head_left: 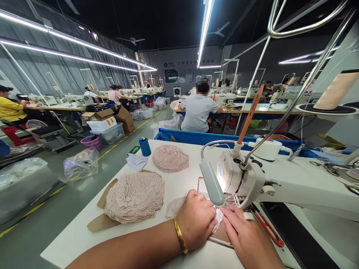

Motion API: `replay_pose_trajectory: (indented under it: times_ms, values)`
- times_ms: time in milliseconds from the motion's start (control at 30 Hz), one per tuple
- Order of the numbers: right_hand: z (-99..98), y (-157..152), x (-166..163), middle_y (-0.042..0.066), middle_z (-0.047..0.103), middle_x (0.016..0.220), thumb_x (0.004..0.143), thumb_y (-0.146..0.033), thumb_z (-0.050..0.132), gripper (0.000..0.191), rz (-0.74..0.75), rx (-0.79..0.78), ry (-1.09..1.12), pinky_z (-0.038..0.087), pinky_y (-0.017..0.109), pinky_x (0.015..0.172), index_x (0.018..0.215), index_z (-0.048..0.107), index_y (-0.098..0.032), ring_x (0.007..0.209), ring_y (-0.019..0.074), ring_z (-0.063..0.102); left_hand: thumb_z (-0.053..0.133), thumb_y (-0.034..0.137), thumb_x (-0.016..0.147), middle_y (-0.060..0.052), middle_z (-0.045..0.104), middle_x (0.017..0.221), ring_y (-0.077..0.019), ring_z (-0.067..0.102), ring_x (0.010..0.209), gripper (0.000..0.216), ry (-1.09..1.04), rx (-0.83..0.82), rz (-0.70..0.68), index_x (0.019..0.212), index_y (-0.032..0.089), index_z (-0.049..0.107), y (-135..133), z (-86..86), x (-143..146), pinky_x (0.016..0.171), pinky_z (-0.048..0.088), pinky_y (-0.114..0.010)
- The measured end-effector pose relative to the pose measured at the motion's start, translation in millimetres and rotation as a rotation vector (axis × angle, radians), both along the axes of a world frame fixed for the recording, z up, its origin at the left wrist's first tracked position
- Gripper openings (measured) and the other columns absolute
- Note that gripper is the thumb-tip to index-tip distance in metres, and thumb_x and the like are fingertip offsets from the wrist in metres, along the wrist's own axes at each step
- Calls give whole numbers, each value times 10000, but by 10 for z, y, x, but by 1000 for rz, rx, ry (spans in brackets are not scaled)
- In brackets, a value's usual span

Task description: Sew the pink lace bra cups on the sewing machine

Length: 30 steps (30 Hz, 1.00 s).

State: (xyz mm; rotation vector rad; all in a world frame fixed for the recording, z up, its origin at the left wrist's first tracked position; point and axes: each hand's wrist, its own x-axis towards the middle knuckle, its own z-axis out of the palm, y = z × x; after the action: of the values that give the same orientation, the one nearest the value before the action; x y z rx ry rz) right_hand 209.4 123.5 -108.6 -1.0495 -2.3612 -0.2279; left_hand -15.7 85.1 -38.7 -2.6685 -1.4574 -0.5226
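Note:
A small white lace piece [217, 220] lies on the bed of the white sewing machine [234, 173], below its head. My left hand [198, 220], with a ring and a gold bangle, is closed, its curled fingers on the left edge of the lace. From the right, my right hand [242, 231] holds the other edge, fingers pressed together and pointing toward the needle area. My hands and the grey lamp [213, 183] hide the needle and presser foot. Left of my hands lie a large stack of beige lace pieces [134, 198] and a smaller pinkish lace stack [170, 158].
A blue thread spool [144, 147] and paper slips [137, 162] are at the table's far left. Red-handled snips [269, 228] lie right of my right hand. A thread cone [336, 89] stands at right. Ahead, a person in a light shirt [198, 112] sits at another machine.

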Motion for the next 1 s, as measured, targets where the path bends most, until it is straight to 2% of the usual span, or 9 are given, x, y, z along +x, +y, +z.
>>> replay_pose_trajectory:
  times_ms: [100,200,300,400,500,600,767,933,1000]
  values:
    - [27,-20,29,186,769,1234,1104,-288,460,395,34,-2,12,657,358,640,1362,754,-228,1014,318,822,750,346,990,-36,745,1050,-252,646,955,235,-15,-87,-5,870,177,638,-39,111,-28,948,401,-462]
    - [98,-59,40,159,760,1264,1113,-279,480,384,126,-21,33,646,326,683,1441,669,-215,962,261,813,901,537,855,-37,725,1140,-264,644,1001,456,-40,-150,-36,863,179,618,-99,201,-65,942,386,-455]
    - [191,-108,4,98,759,1131,1115,-244,469,307,196,-28,56,596,303,637,1321,696,-241,804,208,778,961,639,739,-52,694,1228,-295,639,1058,591,-30,-184,-75,880,189,604,-162,219,-81,944,385,-459]
    - [267,-144,-43,38,705,893,1126,-251,428,313,199,-55,61,516,299,558,1029,725,-267,659,190,710,857,345,818,-63,687,1245,-288,636,1064,333,-34,-175,-88,889,196,568,-193,164,-76,951,397,-460]
    - [285,-161,-58,9,683,782,1148,-315,394,373,171,-159,132,480,290,536,941,701,-269,586,178,664,676,109,746,-55,700,1125,-252,629,990,234,-100,-158,-95,891,207,520,-143,63,-80,937,433,-424]
    - [249,-164,-65,-27,638,661,1153,-420,407,381,124,-326,285,451,284,528,954,702,-282,569,188,648,583,84,775,-48,670,955,-238,606,876,216,-210,-180,-63,927,225,523,-23,-29,-92,847,476,-368]
    - [211,-146,-116,-28,659,635,1094,-605,491,426,30,-618,493,417,287,529,941,719,-279,537,190,595,568,107,783,-39,662,952,-228,602,852,281,-360,-221,-20,1040,220,582,163,-66,-50,805,508,-326]
    - [255,-134,-154,7,761,757,1040,-665,547,465,-8,-774,646,495,283,636,1004,755,-250,672,210,698,655,130,758,-16,645,864,-200,612,838,108,-407,-267,-71,802,208,596,249,-49,-9,797,494,-293]
    - [271,-133,-160,19,774,788,1025,-669,569,472,-8,-801,683,528,289,697,1009,760,-238,726,223,725,687,133,780,4,618,782,-180,606,788,135,-431,-303,-54,717,199,588,267,-46,-9,764,489,-277]
